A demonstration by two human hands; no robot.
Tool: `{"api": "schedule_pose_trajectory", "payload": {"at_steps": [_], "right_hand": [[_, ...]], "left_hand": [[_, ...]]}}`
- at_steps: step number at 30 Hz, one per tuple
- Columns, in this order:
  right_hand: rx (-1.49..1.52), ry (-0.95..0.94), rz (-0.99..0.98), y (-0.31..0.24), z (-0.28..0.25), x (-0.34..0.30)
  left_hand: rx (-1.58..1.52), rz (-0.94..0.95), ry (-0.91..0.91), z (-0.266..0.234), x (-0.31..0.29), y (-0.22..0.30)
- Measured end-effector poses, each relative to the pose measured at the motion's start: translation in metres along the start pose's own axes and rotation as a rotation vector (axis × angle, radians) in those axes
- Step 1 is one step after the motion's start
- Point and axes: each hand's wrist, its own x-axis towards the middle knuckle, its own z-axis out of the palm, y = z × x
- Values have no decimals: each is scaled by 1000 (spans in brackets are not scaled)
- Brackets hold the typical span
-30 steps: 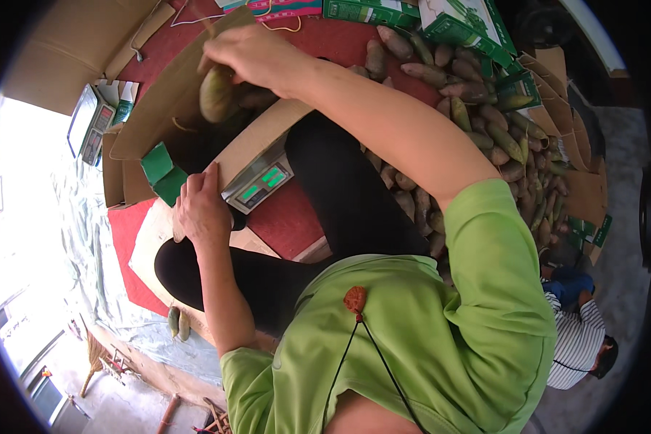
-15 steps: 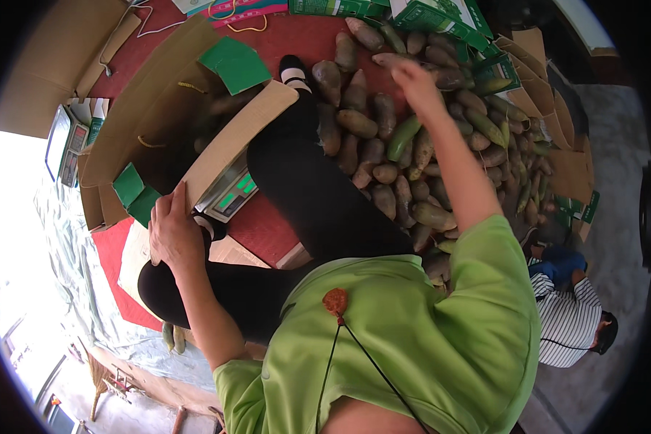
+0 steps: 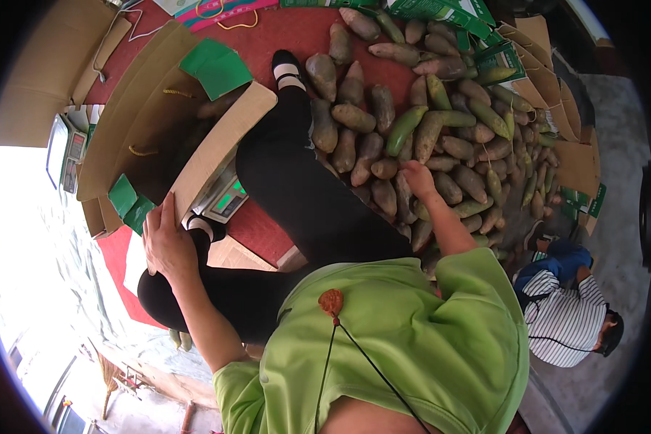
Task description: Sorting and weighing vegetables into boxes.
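Note:
My left hand [image 3: 170, 242] grips the near wall of an open cardboard box [image 3: 220, 152], its fingers bent over the top edge. Dark vegetables, mostly in shadow, lie inside the box. Beside that wall a scale [image 3: 226, 199] shows lit green digits. My right hand [image 3: 418, 179] is low over a heap of long, soil-coated, radish-like vegetables [image 3: 351, 117], brown and green. Its fingers are bent downward against the vegetables, and the fingertips are hidden, so I cannot tell whether they grip one. A pinkish-brown vegetable [image 3: 394, 52] lies farther away, apart from my hand.
My black-clad leg [image 3: 304, 181] stretches between the box and the heap. Green cartons [image 3: 441, 14] stand at the far side. Another scale [image 3: 69, 152] is at the left. On the right, a person in a striped shirt [image 3: 568, 318] is beside the heap.
My right hand has drawn back toward me from the pinkish-brown vegetable at the far side, which stays on the red floor. My left hand keeps its hold on the box.

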Motion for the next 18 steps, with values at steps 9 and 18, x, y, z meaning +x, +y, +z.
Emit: {"api": "schedule_pose_trajectory", "payload": {"at_steps": [9,18], "right_hand": [[-494,93,-214,-134,27,87],[-706,109,-242,-188,74,168]], "left_hand": [[8,72,51,0,1,3],[-87,-8,-44,-4,5,7]]}}
